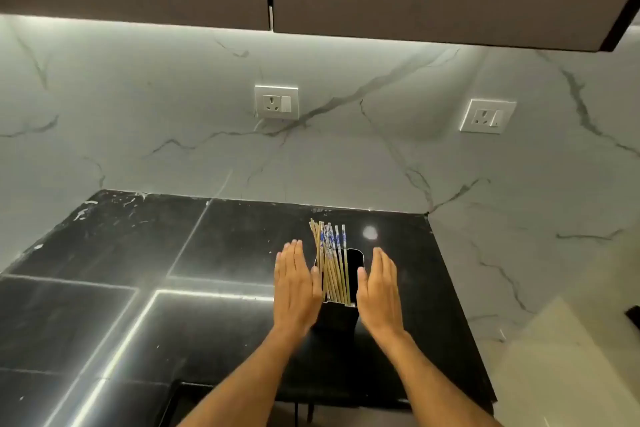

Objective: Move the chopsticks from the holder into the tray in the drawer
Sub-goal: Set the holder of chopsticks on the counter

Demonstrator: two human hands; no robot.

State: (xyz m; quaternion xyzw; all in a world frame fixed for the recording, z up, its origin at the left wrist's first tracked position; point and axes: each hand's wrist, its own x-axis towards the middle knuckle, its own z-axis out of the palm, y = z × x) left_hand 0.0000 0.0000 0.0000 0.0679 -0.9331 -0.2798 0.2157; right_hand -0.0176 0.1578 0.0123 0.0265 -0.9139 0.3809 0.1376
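My left hand [294,282] and right hand [379,284], fingers straight, flank the black rectangular holder [337,317] on the dark stone counter [225,243]; its thin bamboo chopsticks [330,260] lean left. An uneven squeeze could topple them.

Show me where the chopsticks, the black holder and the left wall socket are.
chopsticks [332,263], head view, on the middle of the bundle's wooden shafts.
black holder [337,317], head view, on its near front wall.
left wall socket [276,102], head view, on the centre of its white plate.
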